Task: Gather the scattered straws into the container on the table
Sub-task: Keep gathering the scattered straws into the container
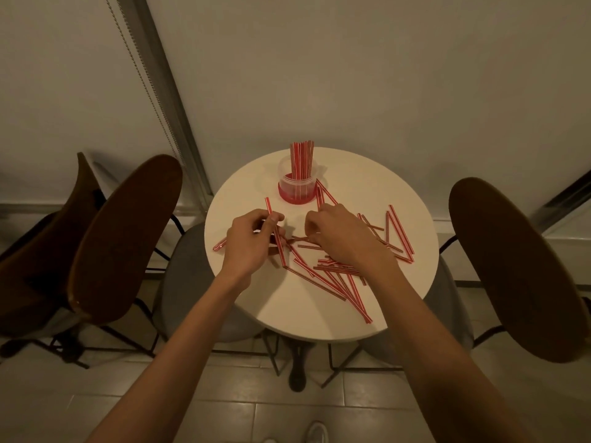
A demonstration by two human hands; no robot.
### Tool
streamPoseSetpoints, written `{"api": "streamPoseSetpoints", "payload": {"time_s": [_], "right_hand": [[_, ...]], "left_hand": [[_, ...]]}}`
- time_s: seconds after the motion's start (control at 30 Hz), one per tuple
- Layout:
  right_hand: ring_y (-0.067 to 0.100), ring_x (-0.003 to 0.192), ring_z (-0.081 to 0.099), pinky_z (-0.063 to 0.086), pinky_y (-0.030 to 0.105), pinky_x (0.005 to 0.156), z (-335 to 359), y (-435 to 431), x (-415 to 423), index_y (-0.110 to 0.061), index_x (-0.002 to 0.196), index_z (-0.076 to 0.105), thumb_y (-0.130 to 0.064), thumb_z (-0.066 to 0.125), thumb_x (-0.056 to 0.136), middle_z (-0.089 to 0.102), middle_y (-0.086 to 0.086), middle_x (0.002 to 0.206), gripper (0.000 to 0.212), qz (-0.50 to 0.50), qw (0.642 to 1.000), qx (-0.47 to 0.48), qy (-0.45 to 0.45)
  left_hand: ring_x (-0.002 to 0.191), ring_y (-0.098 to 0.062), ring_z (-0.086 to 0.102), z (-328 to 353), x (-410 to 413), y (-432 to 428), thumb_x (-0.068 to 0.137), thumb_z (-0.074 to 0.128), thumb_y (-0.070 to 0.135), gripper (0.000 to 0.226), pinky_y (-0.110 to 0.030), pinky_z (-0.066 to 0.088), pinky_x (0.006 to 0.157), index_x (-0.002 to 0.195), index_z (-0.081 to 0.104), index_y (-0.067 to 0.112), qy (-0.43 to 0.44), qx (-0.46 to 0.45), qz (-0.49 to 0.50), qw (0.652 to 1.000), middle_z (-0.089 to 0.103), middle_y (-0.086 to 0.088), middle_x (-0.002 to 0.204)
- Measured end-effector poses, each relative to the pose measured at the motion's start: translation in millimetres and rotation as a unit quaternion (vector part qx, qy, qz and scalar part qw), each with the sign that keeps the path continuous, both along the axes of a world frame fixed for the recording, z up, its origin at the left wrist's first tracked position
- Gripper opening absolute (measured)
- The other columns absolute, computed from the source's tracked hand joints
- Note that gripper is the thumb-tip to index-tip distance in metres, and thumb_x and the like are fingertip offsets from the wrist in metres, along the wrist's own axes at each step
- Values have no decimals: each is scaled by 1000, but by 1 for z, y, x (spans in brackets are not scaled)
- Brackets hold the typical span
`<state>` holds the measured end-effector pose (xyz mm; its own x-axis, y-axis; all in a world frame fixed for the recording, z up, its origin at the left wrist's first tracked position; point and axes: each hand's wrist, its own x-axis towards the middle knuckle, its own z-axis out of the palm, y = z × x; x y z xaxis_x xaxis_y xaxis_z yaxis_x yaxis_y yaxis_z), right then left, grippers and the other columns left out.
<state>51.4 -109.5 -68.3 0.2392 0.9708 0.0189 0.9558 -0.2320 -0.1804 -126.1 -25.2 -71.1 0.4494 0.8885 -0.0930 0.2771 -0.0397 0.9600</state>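
Many red-and-white striped plastic straws (332,276) lie scattered on the round white desk (367,187). My left hand (252,238) pinches one; my right hand (339,231) pinches another.

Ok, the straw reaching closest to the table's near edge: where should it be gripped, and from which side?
Probably take the straw by its near end, pinched from above with fingers across its width. It lies flat on the table, and that end sits free on bare surface, while its far end runs into the crossed pile.
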Motion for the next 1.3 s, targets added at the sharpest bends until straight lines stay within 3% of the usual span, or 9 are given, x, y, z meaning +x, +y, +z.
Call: {"api": "streamPoseSetpoints", "payload": {"time_s": [0.27,0.37,0.5,0.63,0.77,0.83,0.93,1.1,1.3], "right_hand": [[24,106,56,52,40,83,-11,6,0,-19,112,63,-17,60,108,69,3,112,6,-19,999,50,-4],[17,100,62,55,35,83,1,9,-3,-17,114,66,-20,61,109,71,-1,111,8,-61,982,142,105],[-5,83,68,55,10,78,18,11,-10,-19,109,76,-21,77,100,73,-15,94,9,-83,945,170,268],[7,72,78,67,27,72,22,7,-17,-20,104,78,-21,81,97,80,-9,91,8,-107,921,164,336],[13,70,81,69,32,72,25,-2,-17,-15,109,79,-13,77,99,81,1,92,10,-128,900,164,382],[11,70,81,68,31,74,27,-8,-9,-17,109,81,-16,76,100,81,0,90,10,-142,902,161,374],[10,74,77,64,24,74,28,-17,13,-20,105,80,-21,74,101,81,-3,92,7,-193,933,159,259],[34,101,67,53,38,80,17,-41,72,-8,115,70,-20,66,98,69,16,117,22,-323,941,25,98],[31,95,61,47,38,77,17,-57,93,-5,125,60,-42,72,102,57,16,119,45,-356,929,-70,68]], "left_hand": [[83,-23,84,-5,4,0,111,60,21,21,-46,69,82,120,74,9,-35,-52,-14,998,81,-11,100],[79,-22,83,-4,7,1,112,59,19,20,-41,70,75,119,74,8,-45,-57,-16,997,80,-10,96],[84,-20,82,-1,11,3,111,60,21,21,-32,68,71,116,77,11,-66,-53,-21,996,81,-8,101],[92,-21,82,4,20,1,111,60,29,25,-37,68,77,117,80,15,-94,-53,-31,994,83,-3,104],[86,-19,83,9,33,-1,111,62,28,22,-32,68,73,114,80,17,-92,-63,-34,993,83,-1,98],[85,-20,83,11,42,-2,111,61,28,22,-35,69,74,114,79,16,-74,-56,-34,995,83,-2,96],[81,-23,84,14,54,-7,113,56,25,24,-36,68,71,113,75,10,-72,-76,-59,993,84,-8,91],[79,-29,83,16,72,-17,114,55,22,25,-36,66,66,113,73,5,-82,-98,-96,987,83,-9,87],[82,-29,83,9,95,-22,113,56,22,22,-38,67,68,114,74,9,-76,-114,-115,984,83,-11,93]]}}
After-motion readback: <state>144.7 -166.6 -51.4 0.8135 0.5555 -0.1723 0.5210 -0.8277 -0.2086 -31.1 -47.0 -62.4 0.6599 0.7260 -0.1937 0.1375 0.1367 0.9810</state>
